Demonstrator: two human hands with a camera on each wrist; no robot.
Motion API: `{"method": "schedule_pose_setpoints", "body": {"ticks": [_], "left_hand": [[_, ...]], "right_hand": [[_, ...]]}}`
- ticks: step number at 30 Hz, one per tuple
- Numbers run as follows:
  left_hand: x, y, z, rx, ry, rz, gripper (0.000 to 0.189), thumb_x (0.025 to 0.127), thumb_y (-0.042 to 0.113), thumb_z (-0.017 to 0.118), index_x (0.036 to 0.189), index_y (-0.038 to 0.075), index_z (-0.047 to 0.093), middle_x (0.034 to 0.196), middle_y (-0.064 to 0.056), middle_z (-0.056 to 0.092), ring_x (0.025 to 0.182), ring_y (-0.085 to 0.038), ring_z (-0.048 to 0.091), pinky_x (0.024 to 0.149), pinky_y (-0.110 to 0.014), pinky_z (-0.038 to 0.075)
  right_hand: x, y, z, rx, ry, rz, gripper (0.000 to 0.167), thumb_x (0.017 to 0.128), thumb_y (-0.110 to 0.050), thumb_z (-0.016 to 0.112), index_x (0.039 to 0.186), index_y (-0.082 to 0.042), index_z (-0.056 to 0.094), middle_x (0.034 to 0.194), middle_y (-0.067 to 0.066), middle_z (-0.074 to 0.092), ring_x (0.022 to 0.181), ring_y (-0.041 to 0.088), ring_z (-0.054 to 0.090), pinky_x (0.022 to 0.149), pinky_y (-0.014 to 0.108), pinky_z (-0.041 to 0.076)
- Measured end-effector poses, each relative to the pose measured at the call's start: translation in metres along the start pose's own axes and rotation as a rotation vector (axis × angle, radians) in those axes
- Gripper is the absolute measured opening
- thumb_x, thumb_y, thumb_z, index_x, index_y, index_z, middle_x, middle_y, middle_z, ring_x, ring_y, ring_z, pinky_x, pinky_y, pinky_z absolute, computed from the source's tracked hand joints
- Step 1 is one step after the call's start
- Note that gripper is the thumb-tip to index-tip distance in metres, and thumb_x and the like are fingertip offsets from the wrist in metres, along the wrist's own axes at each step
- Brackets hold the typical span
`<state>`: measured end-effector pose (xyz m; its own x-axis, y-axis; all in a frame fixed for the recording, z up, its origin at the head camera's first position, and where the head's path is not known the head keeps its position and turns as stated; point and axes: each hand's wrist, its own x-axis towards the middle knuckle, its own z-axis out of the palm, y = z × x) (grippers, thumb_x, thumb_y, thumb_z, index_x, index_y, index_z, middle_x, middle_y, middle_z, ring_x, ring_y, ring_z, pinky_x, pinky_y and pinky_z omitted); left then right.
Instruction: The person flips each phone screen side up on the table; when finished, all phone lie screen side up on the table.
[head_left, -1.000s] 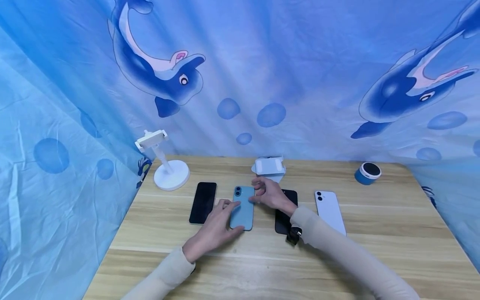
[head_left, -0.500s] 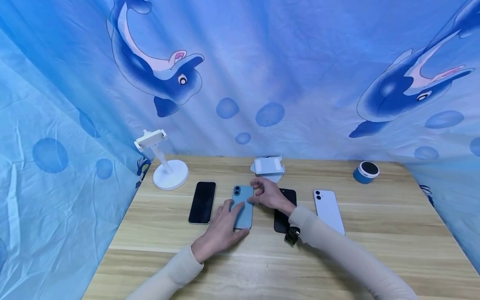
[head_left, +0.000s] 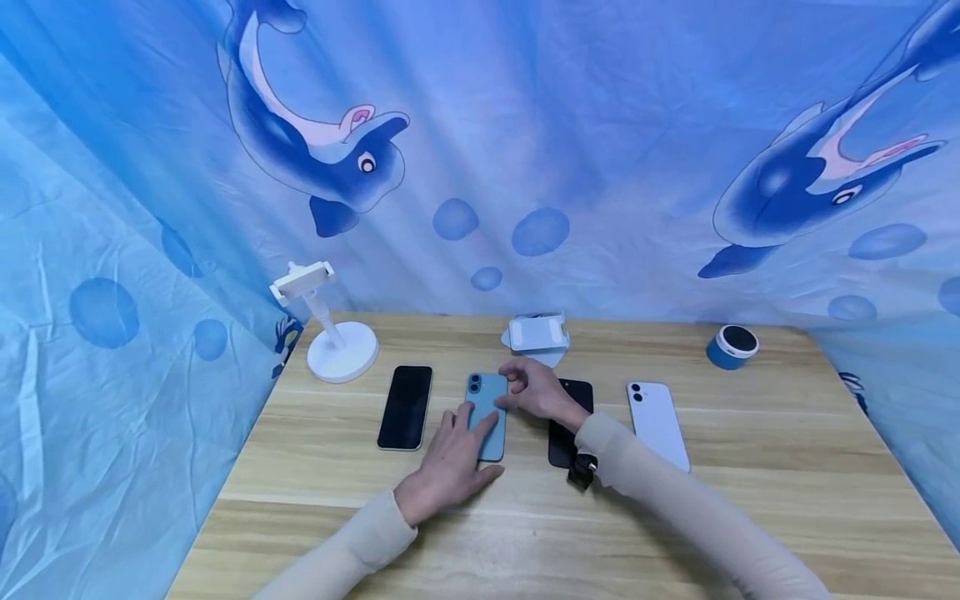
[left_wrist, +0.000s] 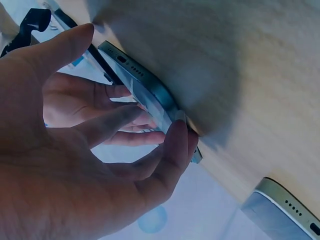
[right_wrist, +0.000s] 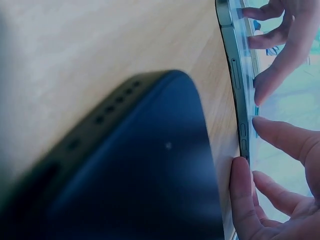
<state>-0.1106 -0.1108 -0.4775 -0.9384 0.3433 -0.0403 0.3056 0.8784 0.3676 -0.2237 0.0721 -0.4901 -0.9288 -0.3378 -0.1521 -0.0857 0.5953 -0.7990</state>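
Observation:
A teal smartphone (head_left: 491, 443) lies back side up on the wooden table, its two lenses at the far left corner. My right hand (head_left: 536, 390) grips its far right corner, thumb at the right edge and curled fingers near the top. Across its lower left part lies my left hand (head_left: 450, 461). In the left wrist view, the left fingertips touch the long side of the teal phone (left_wrist: 142, 80), while the thumb (left_wrist: 77, 42) stands apart from it. Both hands' fingers meet the phone (right_wrist: 240, 95) in the right wrist view.
A black phone (head_left: 561, 446) lies partly under my right wrist. Further right is a white phone (head_left: 660, 425); a dark-screened phone (head_left: 405, 408) lies left. Behind are a white phone stand (head_left: 341, 350), a small folding stand (head_left: 538, 333) and a blue round device (head_left: 731, 348).
My left hand has slid right and slightly nearer; its thumb has moved from the phone's lower edge to just below it. The right hand stays at the far right corner.

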Motion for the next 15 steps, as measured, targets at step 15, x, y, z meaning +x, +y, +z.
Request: {"method": "schedule_pose_setpoints", "body": {"ticks": [15], "left_hand": [[0.0063,0.0025,0.0032,0.076,0.04,0.031,0.067,0.09,0.042,0.081,0.144,0.008,0.059,0.139,-0.027,0.048,0.1,-0.035,0.047,0.073,-0.038,0.049]], "right_hand": [[0.0037,0.0018,-0.0006,-0.039,0.005,-0.004,0.052,0.086,-0.024,0.087,0.132,-0.011,0.069,0.119,0.008,0.065,0.091,0.015,0.063,0.081,0.031,0.053]]}}
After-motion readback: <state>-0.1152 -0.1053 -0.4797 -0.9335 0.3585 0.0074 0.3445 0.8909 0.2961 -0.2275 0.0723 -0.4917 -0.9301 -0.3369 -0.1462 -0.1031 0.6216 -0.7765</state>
